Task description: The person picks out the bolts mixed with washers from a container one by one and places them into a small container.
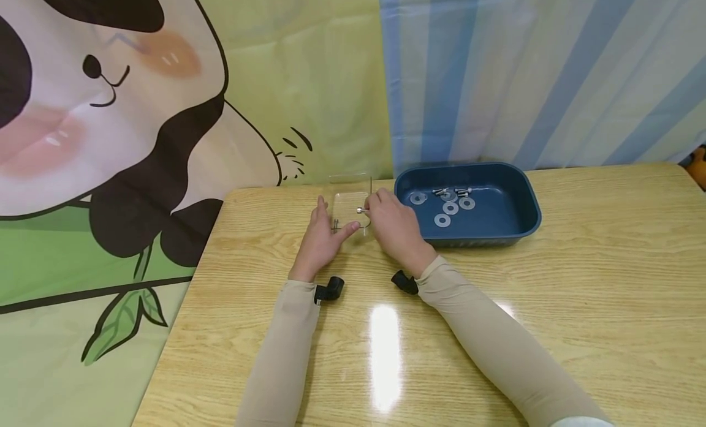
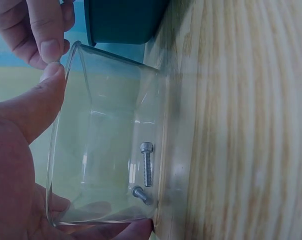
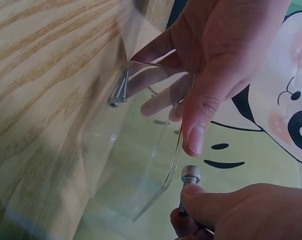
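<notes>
A person [image 1: 496, 347] wears plain beige sleeves [image 1: 282, 353], stubby black wrist cameras [image 1: 333, 288] and, at near right, pale cloth [image 1: 581, 422].

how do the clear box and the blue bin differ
The clear box is transparent; the blue bin is opaque. The clear box is smaller than the blue bin. The clear box contains two screws; the blue bin contains screws and washers. Both are open-topped.
</notes>
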`<action>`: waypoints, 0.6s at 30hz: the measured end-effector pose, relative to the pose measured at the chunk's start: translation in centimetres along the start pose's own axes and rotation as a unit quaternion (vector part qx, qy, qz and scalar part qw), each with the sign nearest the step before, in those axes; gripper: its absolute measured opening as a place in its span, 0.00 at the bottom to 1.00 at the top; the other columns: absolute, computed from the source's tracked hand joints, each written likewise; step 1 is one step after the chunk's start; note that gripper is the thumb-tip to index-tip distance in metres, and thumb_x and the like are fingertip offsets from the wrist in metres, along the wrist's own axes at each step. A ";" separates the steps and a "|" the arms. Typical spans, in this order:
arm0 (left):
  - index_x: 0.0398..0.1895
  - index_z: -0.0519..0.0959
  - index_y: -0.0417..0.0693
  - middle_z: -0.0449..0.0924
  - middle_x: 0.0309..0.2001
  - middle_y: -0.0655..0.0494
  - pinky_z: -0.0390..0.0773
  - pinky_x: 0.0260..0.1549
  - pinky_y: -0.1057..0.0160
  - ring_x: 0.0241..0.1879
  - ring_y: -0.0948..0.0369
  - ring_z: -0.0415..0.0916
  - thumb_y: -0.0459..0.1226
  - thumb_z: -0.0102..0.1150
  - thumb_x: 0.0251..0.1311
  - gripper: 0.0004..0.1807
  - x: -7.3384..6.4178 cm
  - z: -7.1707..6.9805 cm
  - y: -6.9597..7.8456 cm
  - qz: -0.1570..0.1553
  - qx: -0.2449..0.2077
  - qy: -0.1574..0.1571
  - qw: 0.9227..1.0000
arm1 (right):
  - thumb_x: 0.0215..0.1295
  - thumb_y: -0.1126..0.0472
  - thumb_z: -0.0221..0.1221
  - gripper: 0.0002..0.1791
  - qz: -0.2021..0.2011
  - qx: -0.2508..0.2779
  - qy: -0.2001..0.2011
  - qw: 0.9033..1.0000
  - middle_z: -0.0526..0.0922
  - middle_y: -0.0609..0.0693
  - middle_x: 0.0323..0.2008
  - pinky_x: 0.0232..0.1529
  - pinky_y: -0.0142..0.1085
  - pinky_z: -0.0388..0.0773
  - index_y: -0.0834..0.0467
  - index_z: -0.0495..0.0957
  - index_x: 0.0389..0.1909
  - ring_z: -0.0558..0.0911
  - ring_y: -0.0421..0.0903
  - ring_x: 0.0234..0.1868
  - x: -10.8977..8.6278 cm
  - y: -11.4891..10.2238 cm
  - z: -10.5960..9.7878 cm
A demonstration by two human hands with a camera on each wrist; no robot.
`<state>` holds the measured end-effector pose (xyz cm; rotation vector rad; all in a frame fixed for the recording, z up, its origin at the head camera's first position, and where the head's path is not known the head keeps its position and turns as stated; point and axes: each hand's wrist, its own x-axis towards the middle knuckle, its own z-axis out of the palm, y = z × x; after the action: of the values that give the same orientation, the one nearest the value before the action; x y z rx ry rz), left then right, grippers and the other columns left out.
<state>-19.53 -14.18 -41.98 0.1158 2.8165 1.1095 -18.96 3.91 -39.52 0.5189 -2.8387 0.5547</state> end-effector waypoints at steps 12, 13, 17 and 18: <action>0.80 0.32 0.39 0.45 0.78 0.35 0.56 0.72 0.46 0.75 0.42 0.51 0.63 0.59 0.62 0.63 0.0 0.1 -0.1 0.002 -0.002 0.001 1.000 | 0.75 0.62 0.57 0.05 -0.026 -0.018 -0.020 0.999 0.77 0.54 0.42 0.35 0.46 0.82 0.60 0.79 0.44 0.79 0.51 0.43 0.1 -0.2 0.4; 0.80 0.32 0.38 0.45 0.78 0.35 0.56 0.72 0.46 0.75 0.42 0.51 0.63 0.59 0.63 0.63 0.0 0.1 -0.1 0.003 -0.002 0.001 1.000 | 0.74 0.63 0.57 0.05 -0.027 -0.020 -0.020 0.999 0.77 0.54 0.41 0.34 0.46 0.82 0.60 0.79 0.44 0.79 0.51 0.43 0.1 -0.2 0.4; 0.80 0.32 0.38 0.45 0.78 0.35 0.55 0.72 0.46 0.75 0.42 0.52 0.62 0.59 0.63 0.63 0.1 0.0 -0.2 0.005 -0.003 0.001 1.000 | 0.73 0.64 0.58 0.04 -0.029 -0.023 -0.019 0.999 0.77 0.54 0.41 0.34 0.46 0.82 0.60 0.79 0.43 0.79 0.51 0.41 0.1 -0.2 0.6; 0.80 0.32 0.38 0.45 0.78 0.35 0.55 0.72 0.46 0.75 0.42 0.52 0.62 0.59 0.63 0.62 0.1 0.0 -0.2 0.005 -0.003 0.000 1.000 | 0.73 0.64 0.58 0.04 -0.031 -0.024 -0.018 0.999 0.78 0.54 0.41 0.34 0.46 0.82 0.60 0.79 0.43 0.79 0.51 0.41 0.1 -0.2 0.6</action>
<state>-19.61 -14.27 -42.11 0.1297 2.8151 1.1213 -19.01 3.45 -39.96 0.6127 -2.8500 0.4709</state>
